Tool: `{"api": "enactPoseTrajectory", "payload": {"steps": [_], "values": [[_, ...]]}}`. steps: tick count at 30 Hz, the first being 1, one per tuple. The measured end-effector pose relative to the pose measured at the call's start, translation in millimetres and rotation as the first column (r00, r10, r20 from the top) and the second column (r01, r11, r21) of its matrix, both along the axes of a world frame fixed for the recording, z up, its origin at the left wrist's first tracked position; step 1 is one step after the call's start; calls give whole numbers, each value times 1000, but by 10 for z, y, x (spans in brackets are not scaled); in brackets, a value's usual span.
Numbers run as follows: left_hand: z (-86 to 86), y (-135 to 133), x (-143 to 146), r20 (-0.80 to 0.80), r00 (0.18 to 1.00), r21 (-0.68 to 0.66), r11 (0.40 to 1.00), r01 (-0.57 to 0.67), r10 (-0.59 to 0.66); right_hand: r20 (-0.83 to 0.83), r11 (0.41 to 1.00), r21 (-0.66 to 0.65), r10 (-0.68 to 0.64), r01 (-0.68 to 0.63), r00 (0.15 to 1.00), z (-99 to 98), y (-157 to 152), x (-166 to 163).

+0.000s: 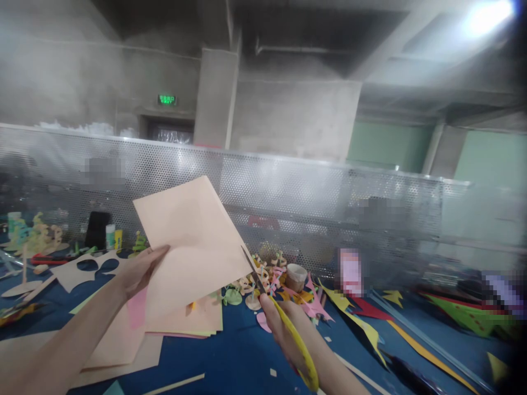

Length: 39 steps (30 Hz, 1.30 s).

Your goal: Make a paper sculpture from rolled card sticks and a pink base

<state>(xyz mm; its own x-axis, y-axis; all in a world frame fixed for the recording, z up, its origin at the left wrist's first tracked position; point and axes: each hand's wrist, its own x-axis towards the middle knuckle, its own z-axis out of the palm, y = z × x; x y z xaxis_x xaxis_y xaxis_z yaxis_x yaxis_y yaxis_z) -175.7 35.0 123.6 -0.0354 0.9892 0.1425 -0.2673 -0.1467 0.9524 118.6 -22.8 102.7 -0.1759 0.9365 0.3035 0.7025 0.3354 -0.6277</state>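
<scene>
My left hand (pixel 142 270) pinches the left edge of a peach sheet of paper (pixel 193 241), holding it up and tilted above the table. Closed around yellow-handled scissors (pixel 294 343), my right hand (pixel 284 323) is at the sheet's lower right. The dark blades point up and left, meeting the paper near its right corner. Under the raised sheet lies a stack of coloured paper (pixel 185 321), mostly peach with pink and yellow-green edges. My left fingers are partly hidden behind the sheet.
Curled paper pieces (pixel 247 282) crowd behind the scissors, beside a white cup (pixel 296 277). Coloured scraps (pixel 358 323) lie to the right. A cut-out white sheet (pixel 76 277) and glue sticks (pixel 110 237) are at left. A perforated metal partition (pixel 280 186) borders the blue table (pixel 230 362).
</scene>
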Motion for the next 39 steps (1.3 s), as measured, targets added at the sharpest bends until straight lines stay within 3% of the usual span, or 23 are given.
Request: {"api": "enactPoseTrajectory", "payload": {"steps": [6, 12, 26, 33, 39], "values": [[16, -27, 5, -13, 1000, -19, 1000, 13, -13, 36, 999, 34, -41, 39, 999, 9, 3, 8], [-27, 11, -42, -47, 997, 9, 998, 63, -63, -114, 970, -230, 48, -74, 992, 35, -29, 5], [28, -82, 28, -117, 980, -10, 987, 162, -162, -150, 981, -143, 109, -131, 983, -38, 13, 167], [57, -107, 2, -160, 975, -43, 988, 152, -157, -331, 921, -245, 214, -302, 919, -8, -11, 227], [94, -123, 42, -224, 962, -61, 987, 148, -158, -261, 923, -272, 202, -273, 944, -21, -11, 218]]}}
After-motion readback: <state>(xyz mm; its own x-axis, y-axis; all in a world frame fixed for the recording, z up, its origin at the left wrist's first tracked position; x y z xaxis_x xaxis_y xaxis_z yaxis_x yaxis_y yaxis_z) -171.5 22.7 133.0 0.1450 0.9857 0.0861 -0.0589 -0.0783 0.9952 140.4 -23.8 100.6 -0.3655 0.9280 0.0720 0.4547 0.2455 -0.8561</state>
